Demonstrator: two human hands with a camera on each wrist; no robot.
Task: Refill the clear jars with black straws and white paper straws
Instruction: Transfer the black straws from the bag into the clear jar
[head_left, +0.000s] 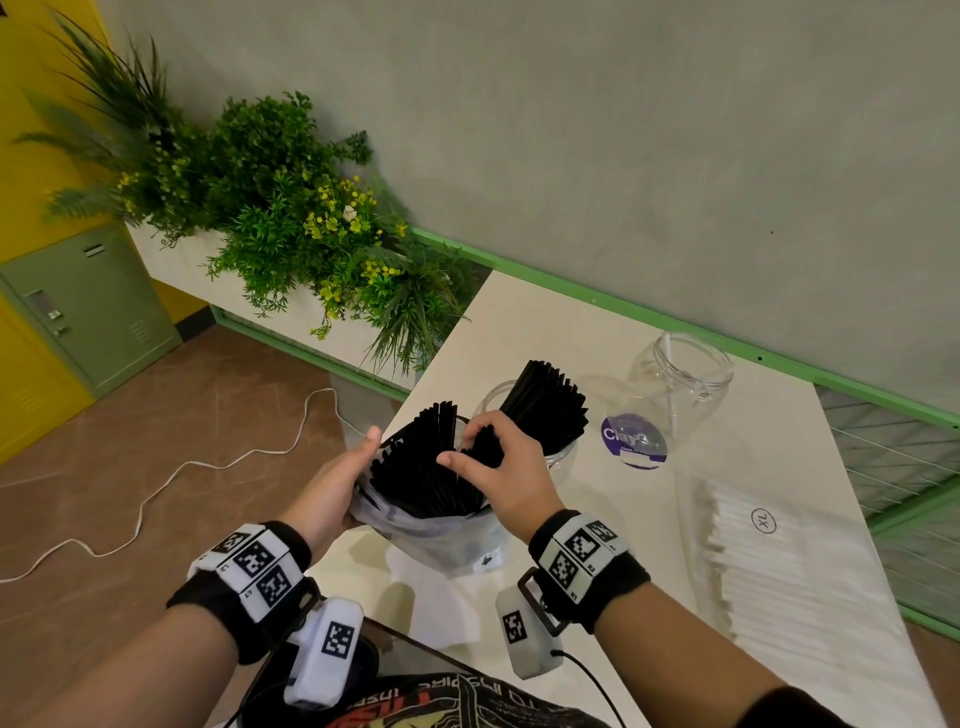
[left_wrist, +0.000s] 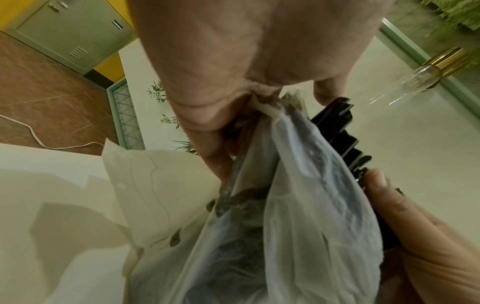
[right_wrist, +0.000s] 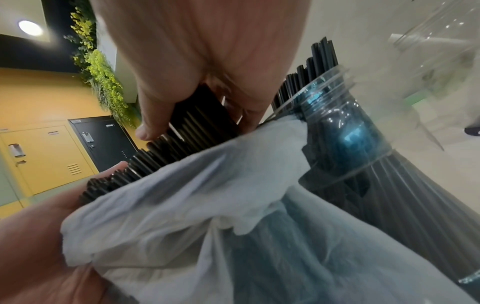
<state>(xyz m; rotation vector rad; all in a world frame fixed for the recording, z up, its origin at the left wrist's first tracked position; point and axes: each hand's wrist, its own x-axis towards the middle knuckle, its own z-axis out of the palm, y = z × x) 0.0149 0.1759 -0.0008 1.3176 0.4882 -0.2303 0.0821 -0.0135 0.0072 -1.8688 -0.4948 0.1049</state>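
On white straw pack (head_left: 800, 566): circled "XL" mark (head_left: 763, 520).

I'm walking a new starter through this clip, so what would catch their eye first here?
First, the plastic bag bristling with black straws at the table's near edge: the left hand holds its side while the right hand grips a bunch. Just behind it stands a clear jar already holding black straws, and further right an empty jar with a purple label. White paper straws lie stacked at the table's right side.
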